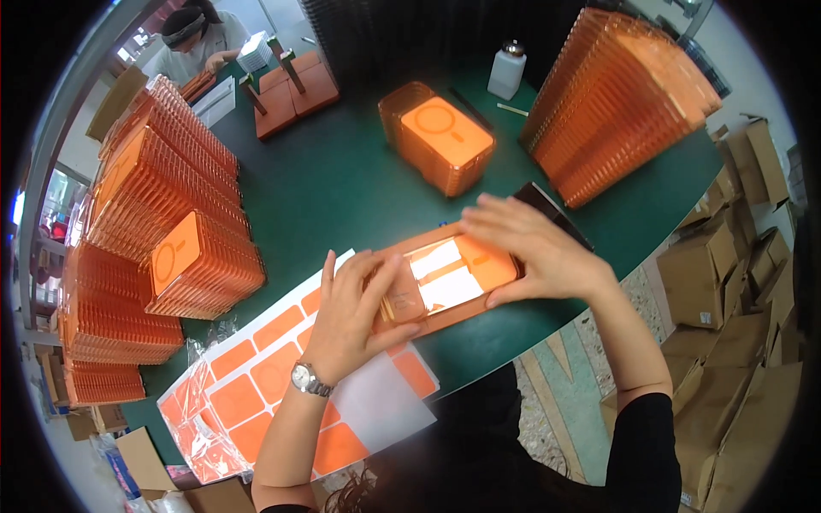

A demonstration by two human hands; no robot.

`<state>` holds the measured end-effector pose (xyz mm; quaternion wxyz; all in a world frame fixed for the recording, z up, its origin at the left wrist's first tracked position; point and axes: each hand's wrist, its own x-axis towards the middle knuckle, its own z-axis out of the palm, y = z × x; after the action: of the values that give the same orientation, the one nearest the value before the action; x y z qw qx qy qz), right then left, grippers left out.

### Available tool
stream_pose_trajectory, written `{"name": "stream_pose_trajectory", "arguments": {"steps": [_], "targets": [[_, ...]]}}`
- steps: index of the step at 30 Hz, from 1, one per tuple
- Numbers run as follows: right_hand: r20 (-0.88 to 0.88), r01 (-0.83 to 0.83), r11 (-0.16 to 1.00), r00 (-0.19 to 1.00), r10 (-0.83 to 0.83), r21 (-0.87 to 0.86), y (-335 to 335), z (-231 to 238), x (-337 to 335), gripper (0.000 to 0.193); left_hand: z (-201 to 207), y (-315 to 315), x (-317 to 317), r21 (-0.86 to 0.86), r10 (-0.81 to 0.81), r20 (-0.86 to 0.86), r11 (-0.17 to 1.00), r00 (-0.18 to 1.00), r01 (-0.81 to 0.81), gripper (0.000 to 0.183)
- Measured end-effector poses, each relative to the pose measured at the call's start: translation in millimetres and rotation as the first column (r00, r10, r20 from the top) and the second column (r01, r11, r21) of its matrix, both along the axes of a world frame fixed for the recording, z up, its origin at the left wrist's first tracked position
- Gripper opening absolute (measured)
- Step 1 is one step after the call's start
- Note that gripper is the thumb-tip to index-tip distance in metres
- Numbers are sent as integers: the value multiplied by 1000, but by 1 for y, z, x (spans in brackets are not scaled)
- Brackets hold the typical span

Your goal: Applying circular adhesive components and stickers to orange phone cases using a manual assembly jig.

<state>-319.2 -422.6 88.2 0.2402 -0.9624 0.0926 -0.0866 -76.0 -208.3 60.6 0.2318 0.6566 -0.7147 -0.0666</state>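
Observation:
In front of me a phone case [490,272] with an orange surface lies in an orange-brown holder block [453,327]. Strong white glare covers its middle. My left hand [355,301], with a metal watch on the wrist, spans the left end, its thumb at the near edge and fingers toward the far edge. Across the right end, my right hand [540,250] grips it the same way, thumb near and fingers far. Under my left forearm lie sheets of orange stickers [237,403], partly covered by a pale translucent sheet [382,400].
Tall stacks of orange cases [162,197] line the left, and another stack [611,107] leans at back right. A shorter pile [445,141] stands mid-table. A white bottle [507,70], reddish blocks with posts [295,94], cardboard boxes [703,265] and a co-worker [192,38] surround the green table.

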Motion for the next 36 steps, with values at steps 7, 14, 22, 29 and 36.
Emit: {"name": "stream_pose_trajectory", "arguments": {"steps": [7,14,22,29,36], "targets": [[225,-13,967,973,-46,254,-8,22,9,82,3,-25,-9,-491,12,-229,862,973,-126,105],[218,634,768,766,-605,-94,-48,38,94,87,11,29,-12,-277,241,-330,900,913,-337,99],[-128,608,712,722,-680,-350,-63,35,136,79,-19,120,9,-59,551,-305,803,777,-593,86],[-50,578,695,753,-657,-427,-43,41,127,81,-33,168,15,83,590,-205,805,781,-587,82],[-45,-380,865,921,387,-327,150,9,135,25,-57,185,-16,143,557,-38,825,830,-547,108]]}}
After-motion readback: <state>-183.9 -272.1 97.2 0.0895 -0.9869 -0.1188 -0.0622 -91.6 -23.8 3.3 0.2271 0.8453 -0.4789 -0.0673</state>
